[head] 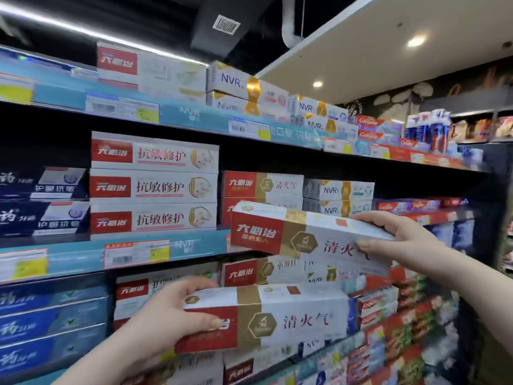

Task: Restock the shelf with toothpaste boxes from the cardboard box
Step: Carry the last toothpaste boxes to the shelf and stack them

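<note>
Holding one toothpaste box per hand, head view only. The right hand (399, 234) grips the upper toothpaste box (291, 234) at its right end: fingers curled over the top edge, thumb on the front face. The box runs long side across, with its left end a bit higher than its right. That left end overlaps the front lip of the middle shelf (83, 254), just in front of the matching red-and-gold stack (261, 184), which is two high. Cannot tell if the box touches the lip or the stack. The left hand (172, 318) grips the lower toothpaste box (277, 315) at its left end, fingers over the top and thumb across the red panel. This box is near level and held out in front of the shelf below. The two held boxes are apart, the upper one above and slightly right. Same print on both: red panel, gold band, white body. On the middle shelf, left to right, are dark blue boxes (41, 201), a stack of three white-and-red boxes (152, 187), the red-and-gold stack, then NVR boxes (338, 190) two high. The shelf lip is a blue strip carrying a price label (136, 254). The top shelf (194, 115) carries more white-and-red and NVR boxes, with Colgate boxes (372, 126) far right. The lower rows are blurred, blue boxes left and red ones right.
</note>
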A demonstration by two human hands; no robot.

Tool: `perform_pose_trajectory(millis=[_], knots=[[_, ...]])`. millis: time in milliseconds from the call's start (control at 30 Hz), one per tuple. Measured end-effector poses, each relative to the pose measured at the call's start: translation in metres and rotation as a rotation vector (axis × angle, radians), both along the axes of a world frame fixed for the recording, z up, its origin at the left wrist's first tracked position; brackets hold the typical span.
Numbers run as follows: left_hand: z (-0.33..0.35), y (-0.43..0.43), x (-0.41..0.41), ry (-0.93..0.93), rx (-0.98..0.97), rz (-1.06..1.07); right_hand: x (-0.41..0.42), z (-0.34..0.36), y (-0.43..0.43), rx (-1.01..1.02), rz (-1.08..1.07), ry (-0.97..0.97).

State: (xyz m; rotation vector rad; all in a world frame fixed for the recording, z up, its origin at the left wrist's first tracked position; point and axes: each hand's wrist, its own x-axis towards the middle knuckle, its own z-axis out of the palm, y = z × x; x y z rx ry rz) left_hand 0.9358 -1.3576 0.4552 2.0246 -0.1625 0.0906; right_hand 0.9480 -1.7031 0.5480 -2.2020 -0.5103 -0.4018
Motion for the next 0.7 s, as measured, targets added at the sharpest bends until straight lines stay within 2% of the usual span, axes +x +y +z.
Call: perform_pose_trajectory(millis=[267,500,700], knots=[[0.009,-0.022,0.041,-0.05,0.088,0.094,0.115,0.034,-0.022,-0.051,0.112,-0.001],[0.014,-0.049,0.042,0.016,-0.041,0.22,0.215,0.047,-0.009,-0.107,0.348,0.044],[0.012,-0.069,0.038,0.003,-0.064,0.363,0.261,0.04,0.005,-0.173,0.486,0.015]])
